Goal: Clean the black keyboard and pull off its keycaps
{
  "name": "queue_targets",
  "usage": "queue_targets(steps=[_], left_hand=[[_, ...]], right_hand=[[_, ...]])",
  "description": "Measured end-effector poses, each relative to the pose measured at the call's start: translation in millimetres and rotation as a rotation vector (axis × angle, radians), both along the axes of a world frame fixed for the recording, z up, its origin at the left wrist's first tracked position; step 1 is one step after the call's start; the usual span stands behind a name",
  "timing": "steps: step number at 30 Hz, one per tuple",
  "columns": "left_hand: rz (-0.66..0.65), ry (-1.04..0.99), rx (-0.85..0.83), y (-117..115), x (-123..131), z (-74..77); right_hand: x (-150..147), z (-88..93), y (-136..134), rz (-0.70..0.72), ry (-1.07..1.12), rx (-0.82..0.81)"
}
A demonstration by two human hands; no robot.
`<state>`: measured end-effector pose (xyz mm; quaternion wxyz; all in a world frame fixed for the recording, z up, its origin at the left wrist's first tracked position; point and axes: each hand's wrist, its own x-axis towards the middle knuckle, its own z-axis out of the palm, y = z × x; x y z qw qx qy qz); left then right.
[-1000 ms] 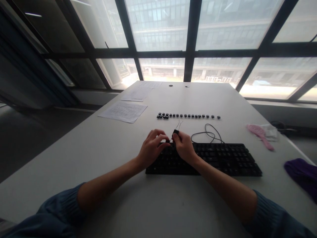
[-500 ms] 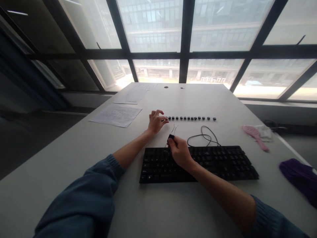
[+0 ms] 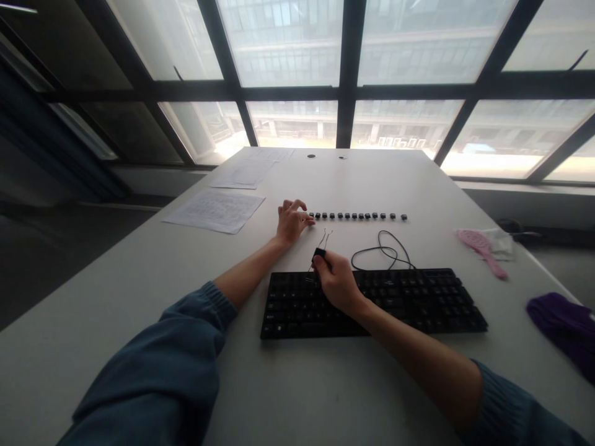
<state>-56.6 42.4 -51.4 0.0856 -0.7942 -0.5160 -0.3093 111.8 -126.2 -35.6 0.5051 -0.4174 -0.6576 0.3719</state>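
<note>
Small black keycaps (image 3: 354, 216) stand in a line across the white table. At the left end of that line is my left hand (image 3: 291, 222), its thumb and forefinger closed around the endmost keycap (image 3: 311, 215), which is partly hidden by the fingers. My right hand (image 3: 338, 280) grips the black handle of a wire keycap puller (image 3: 319, 253). Thin wire prongs stick out at both ends of the handle. This hand is over the left half of a black keyboard (image 3: 418, 303) and covers some of its keys.
Behind the keyboard lies its looped black cable (image 3: 382, 248). Printed papers (image 3: 216, 211) are at the left. On the right are a pink hairbrush (image 3: 481, 251) on a whitish wrapper and a purple cloth item (image 3: 560, 328). Windows rise beyond the table's far edge.
The view has tilted down slightly. My left hand's fingers have shifted a little at the end keycap. My right hand keeps its hold on the puller over the keyboard.
</note>
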Motion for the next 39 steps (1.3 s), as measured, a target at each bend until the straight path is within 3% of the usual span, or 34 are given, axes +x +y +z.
queue_targets(steps=[5,22,27,30,33,36,39], left_hand=[[0.044,-0.066,-0.014,4,-1,-1.3],[0.005,-0.109,0.017,4,0,-2.9],[0.007,-0.242,0.078,-2,-2,8.0],[-0.031,-0.363,0.1,-19,-4,25.4],[-0.118,-0.464,0.026,-54,-5,42.6],[-0.186,-0.454,-0.134,-102,-2,49.9],[-0.257,-0.398,-0.273,-149,3,45.8]], right_hand=[[0,-0.1,0,-0.004,-0.005,-0.002],[1,-2.5,0,-0.002,0.012,-0.015],[1,-1.8,0,-0.044,0.125,-0.019],[2,1.8,-1,-0.145,0.205,0.006],[6,7.4,-1,-0.208,0.231,0.023],[12,12.0,-2,-0.161,0.138,0.073],[17,12.6,-3,-0.056,0.008,0.149]])
